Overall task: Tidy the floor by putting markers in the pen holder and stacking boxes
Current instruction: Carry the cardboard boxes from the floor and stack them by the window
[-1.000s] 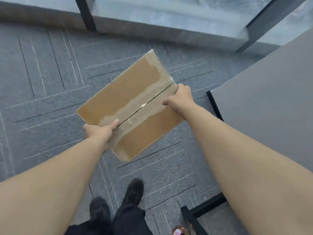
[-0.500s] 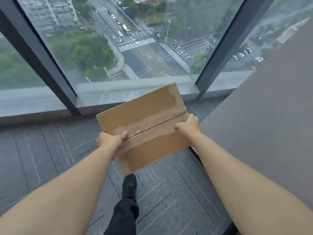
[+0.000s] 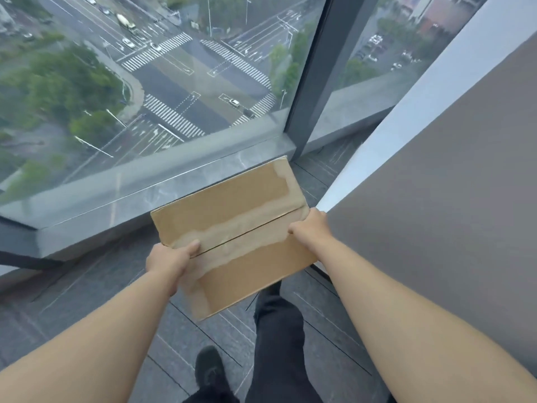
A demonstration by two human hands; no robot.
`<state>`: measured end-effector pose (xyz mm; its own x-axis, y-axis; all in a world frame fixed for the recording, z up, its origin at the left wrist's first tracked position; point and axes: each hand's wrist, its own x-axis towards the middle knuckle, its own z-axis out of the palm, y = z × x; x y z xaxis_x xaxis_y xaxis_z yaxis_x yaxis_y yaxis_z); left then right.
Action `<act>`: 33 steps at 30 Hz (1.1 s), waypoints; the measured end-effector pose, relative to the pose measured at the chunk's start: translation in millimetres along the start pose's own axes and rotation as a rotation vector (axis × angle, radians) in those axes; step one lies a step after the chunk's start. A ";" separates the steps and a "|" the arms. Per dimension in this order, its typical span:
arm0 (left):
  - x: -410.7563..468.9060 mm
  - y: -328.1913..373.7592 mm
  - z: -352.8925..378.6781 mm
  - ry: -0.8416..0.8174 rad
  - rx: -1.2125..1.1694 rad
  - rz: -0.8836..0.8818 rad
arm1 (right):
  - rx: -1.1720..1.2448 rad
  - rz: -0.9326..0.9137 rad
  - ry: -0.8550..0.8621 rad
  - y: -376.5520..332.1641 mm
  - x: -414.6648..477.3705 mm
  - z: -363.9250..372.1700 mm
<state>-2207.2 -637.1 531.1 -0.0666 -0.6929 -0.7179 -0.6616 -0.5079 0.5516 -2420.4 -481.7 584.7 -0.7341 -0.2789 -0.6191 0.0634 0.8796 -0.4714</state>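
A flat brown cardboard box [image 3: 232, 205] with clear tape along its centre seam is held up in the air above the grey carpet. My left hand [image 3: 170, 261] grips its near-left edge, thumb on top. At the box's right edge my right hand [image 3: 312, 228] holds on, fingers wrapped underneath. The box is tilted, its far corner pointing toward the window sill. No markers or pen holder are in view.
A floor-to-ceiling window [image 3: 145, 82] with a grey sill [image 3: 130, 184] and a dark frame post [image 3: 316, 68] stands straight ahead. A grey table top [image 3: 450, 184] fills the right side, close to my right hand. My dark trousers and shoe [image 3: 209, 370] show below the box.
The view has swung up from the carpet to the window. The box, held in both hands throughout, has been carried forward toward the sill and beside the table.
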 end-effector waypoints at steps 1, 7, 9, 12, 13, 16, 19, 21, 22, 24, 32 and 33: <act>10.6 10.6 8.0 -0.005 0.015 -0.013 | 0.001 0.006 -0.001 -5.0 16.1 -1.7; 71.4 69.2 61.6 -0.012 0.021 -0.043 | -0.051 0.017 -0.043 -33.3 127.8 -11.4; 88.7 83.5 79.1 0.007 0.042 -0.078 | -0.075 0.026 -0.069 -43.4 165.6 -11.0; 111.7 101.8 107.4 0.027 0.088 -0.142 | -0.094 0.040 -0.060 -56.3 214.0 -10.5; 119.3 109.5 117.4 0.022 0.076 -0.154 | -0.089 0.052 -0.051 -59.3 230.8 -10.3; 143.2 128.1 145.6 -0.008 0.097 -0.179 | -0.082 0.113 -0.015 -58.8 271.5 -11.5; 167.2 145.0 172.2 -0.053 0.124 -0.187 | -0.118 0.177 0.005 -45.2 305.5 -9.2; 187.1 153.5 189.5 -0.090 0.151 -0.174 | -0.141 0.242 -0.007 -33.3 328.6 -6.6; 198.2 156.5 197.8 -0.108 0.163 -0.167 | -0.139 0.272 -0.018 -27.0 340.0 -4.5; 221.4 158.4 214.8 -0.149 0.167 -0.171 | -0.118 0.320 -0.027 -14.9 360.7 0.0; 282.9 166.2 287.9 -0.260 0.175 -0.232 | -0.049 0.451 0.004 8.0 442.0 -8.4; 290.8 165.7 299.3 -0.257 0.174 -0.244 | -0.054 0.443 0.005 9.0 453.9 -10.6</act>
<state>-2559.8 -769.6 286.6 -0.0619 -0.4004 -0.9142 -0.7962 -0.5325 0.2872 -2760.2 -596.2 306.1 -0.6468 0.1314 -0.7512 0.3378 0.9325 -0.1277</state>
